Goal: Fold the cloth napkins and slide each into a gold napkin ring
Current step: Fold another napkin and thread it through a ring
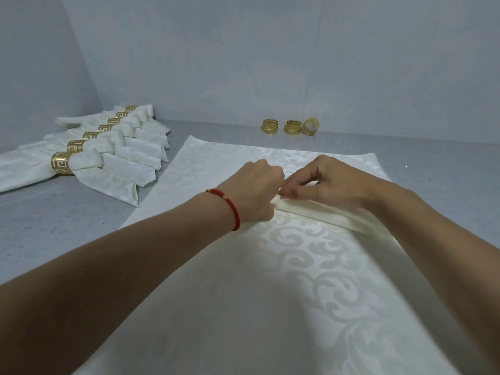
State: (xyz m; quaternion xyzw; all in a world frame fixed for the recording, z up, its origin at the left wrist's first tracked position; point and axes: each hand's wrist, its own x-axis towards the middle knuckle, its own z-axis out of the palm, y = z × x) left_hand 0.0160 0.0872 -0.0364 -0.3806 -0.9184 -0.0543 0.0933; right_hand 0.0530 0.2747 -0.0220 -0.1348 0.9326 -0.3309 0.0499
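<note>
The grey worktop (67, 226) carries a cream damask napkin (284, 280) spread flat, and everything else is placed from that napkin. Across its middle runs a narrow pleat (324, 212), gathered into a raised ridge. The left hand (254, 190), with a red cord bracelet (230, 209) on its wrist, pinches the left end of that ridge, fingers curled round the cloth. The right hand (324, 182) bears down on the ridge just beside it, fingers bent with their tips pressing the fold; its thumb side arches clear of the cloth.

To the left of the napkin lie seven finished napkins (108, 158) in a row, each through a gold ring with a key pattern. Beyond the napkin's far edge, against the wall, stand three loose gold napkin rings (293, 127).

The risk is the pleat itself. Damask looks slippery, so if either hand lifts before the next fold is caught, the ridge could spring open. Uneven pulls would likely skew the pleats, giving a bundle too fat or lopsided for a ring.
</note>
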